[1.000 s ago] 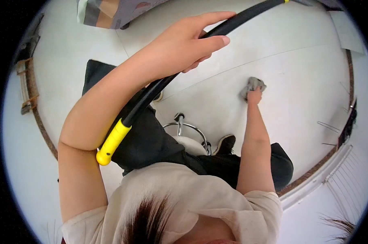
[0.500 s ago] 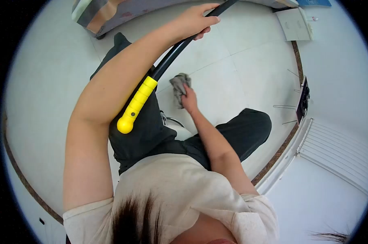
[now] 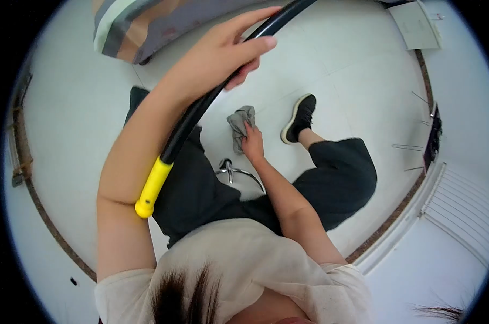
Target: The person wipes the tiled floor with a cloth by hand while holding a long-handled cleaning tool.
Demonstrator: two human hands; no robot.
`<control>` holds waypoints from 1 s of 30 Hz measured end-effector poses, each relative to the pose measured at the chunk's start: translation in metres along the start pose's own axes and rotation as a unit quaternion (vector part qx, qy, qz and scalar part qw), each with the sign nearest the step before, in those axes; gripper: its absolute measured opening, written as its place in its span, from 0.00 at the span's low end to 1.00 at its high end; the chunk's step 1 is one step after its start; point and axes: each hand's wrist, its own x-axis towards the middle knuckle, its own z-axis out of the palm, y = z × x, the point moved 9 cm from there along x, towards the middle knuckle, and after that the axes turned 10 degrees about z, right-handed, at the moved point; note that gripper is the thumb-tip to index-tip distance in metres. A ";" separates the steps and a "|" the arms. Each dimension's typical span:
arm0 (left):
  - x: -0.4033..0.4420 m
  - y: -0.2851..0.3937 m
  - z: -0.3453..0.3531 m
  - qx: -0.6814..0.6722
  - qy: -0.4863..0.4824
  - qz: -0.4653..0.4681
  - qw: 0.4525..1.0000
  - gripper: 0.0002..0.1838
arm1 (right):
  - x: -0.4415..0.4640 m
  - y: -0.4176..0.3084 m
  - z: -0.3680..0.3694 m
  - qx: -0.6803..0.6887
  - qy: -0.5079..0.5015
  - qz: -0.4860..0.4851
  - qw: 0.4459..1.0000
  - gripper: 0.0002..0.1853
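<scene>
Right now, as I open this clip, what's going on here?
A person is using both hands at once. The left hand holds a black tube that runs slantwise, its yellow end beside the inside of the left elbow. The right hand reaches down between the knees, gripping a crumpled grey cloth low over the pale floor; whether it touches the floor is hard to tell.
</scene>
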 end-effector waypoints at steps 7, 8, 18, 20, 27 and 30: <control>0.012 -0.007 -0.025 0.062 0.075 -0.078 0.992 0.30 | 0.028 -0.034 0.083 -0.171 -0.083 -0.189 0.963 0.22; 0.015 -0.007 -0.029 0.071 0.087 -0.086 0.990 0.30 | 0.022 -0.021 0.099 -0.200 -0.115 -0.187 0.955 0.20; 0.049 -0.010 -0.093 0.223 0.215 -0.058 0.949 0.36 | 0.169 0.092 -0.010 -0.125 0.044 -0.143 0.981 0.18; 0.053 -0.007 -0.117 0.256 0.217 -0.043 0.941 0.35 | 0.226 0.134 -0.054 -0.076 0.056 0.024 0.995 0.19; 0.097 0.002 -0.215 0.238 0.108 -0.049 0.964 0.18 | 0.292 0.054 -0.093 -0.096 0.142 -0.077 0.982 0.26; 0.155 0.005 -0.222 0.223 0.173 -0.004 0.959 0.20 | 0.253 -0.022 -0.011 -0.107 0.036 -0.169 0.979 0.24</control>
